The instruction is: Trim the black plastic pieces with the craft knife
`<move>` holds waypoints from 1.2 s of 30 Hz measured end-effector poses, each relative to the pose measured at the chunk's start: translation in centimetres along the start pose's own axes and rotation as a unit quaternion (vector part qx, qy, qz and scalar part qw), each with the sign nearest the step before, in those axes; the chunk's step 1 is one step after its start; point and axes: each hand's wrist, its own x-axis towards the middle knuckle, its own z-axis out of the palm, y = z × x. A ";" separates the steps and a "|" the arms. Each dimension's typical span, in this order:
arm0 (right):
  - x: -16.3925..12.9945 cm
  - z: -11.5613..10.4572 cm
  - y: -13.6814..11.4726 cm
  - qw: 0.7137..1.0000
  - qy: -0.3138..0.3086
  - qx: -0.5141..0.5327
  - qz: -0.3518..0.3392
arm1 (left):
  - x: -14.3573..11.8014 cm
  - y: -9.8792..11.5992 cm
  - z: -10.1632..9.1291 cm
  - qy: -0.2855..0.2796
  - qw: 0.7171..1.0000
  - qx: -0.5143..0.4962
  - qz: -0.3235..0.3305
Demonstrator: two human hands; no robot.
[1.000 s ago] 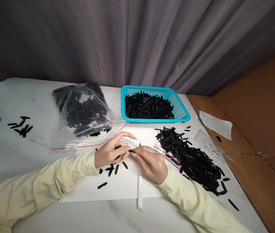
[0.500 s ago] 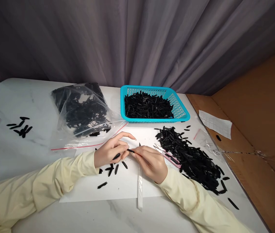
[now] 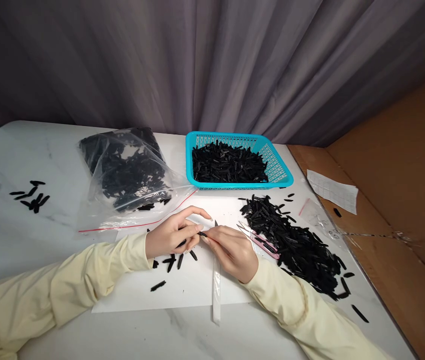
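Observation:
Between my two hands is a small, slender black piece [image 3: 202,234], its exact kind unclear. My left hand [image 3: 176,233] pinches its left end with thumb and fingers, and the index finger arches above. A second black strip [image 3: 181,243] shows under the left fingers. My right hand [image 3: 234,250] is closed on the piece's other end. Beneath the right hand lies a knife-like tool [image 3: 217,292] with a white wrapped handle and a dark tip. Several loose black strips [image 3: 172,261] rest on white paper [image 3: 133,292] below the left hand.
A blue basket [image 3: 240,185] full of black strips stands at the back. Left of it lies a clear zip bag [image 3: 97,200] of them. On the right are a heap of strips [image 3: 302,250], pink-handled snips [image 3: 267,246], a paper slip [image 3: 332,190] and cardboard [image 3: 396,175].
The black piece has turned slightly between my fingertips, and less of it shows. My left index finger has shifted a little to the right. Everything else looks the same.

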 end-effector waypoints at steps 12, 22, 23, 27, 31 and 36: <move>1.9 -5.5 -0.3 0.919 -0.202 -0.326 -0.094 | 0.3 0.9 -0.3 0.029 0.996 -0.074 -0.045; 2.3 -3.3 -1.6 0.803 -0.425 -0.404 -0.104 | -1.4 5.0 1.1 0.012 0.989 -0.132 -0.061; 2.6 -3.5 -1.5 0.805 -0.423 -0.403 -0.102 | -1.6 5.5 1.3 0.009 0.990 -0.133 -0.052; 3.0 -5.0 -2.0 0.867 -0.360 -0.340 -0.059 | -2.8 7.5 2.0 0.002 0.992 -0.127 -0.010; 3.3 -5.9 -2.5 0.954 -0.238 -0.158 0.088 | -3.9 9.2 2.6 0.017 0.994 -0.101 0.038; 4.2 -5.8 -1.0 0.913 -0.300 0.081 0.263 | -4.2 10.5 3.1 0.024 0.994 -0.053 0.097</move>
